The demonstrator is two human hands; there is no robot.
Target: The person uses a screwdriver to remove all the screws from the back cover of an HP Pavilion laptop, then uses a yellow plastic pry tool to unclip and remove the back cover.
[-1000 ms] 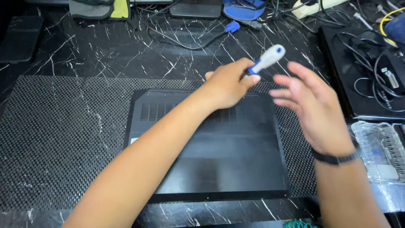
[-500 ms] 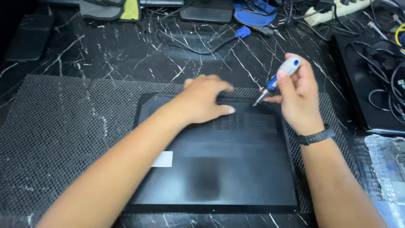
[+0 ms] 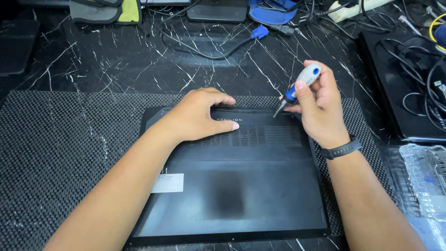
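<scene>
Left hand [image 3: 200, 116]: lay palm down and released on the rear part of the laptop's underside, fingers spread over the hinge edge and the top of the vent grille [image 3: 260, 136], grasping nothing.
Right hand [image 3: 320, 109]: was closed around a screwdriver [image 3: 299, 87] with a white and blue handle, thumb and fingers pinching it near the top.
Screwdriver: stood tilted, handle up and to the right, its tip down at the laptop's rear edge, just right of the left hand's fingertips.
Laptop [image 3: 232, 195]: black, lid down and base up, lay under both hands on a black mesh mat [image 3: 55, 153]; a white sticker [image 3: 168, 182] sat on its left side.
Wrist: a dark band [image 3: 341, 149] circled the right wrist.
Bench [image 3: 116, 60]: black marble with white veins, carried the mat.
Far edge: cables [image 3: 204, 49] with a blue plug [image 3: 259, 31] lay well beyond the hands.
Right side: a clear plastic tray [image 3: 425, 186] rested near the right forearm.
</scene>
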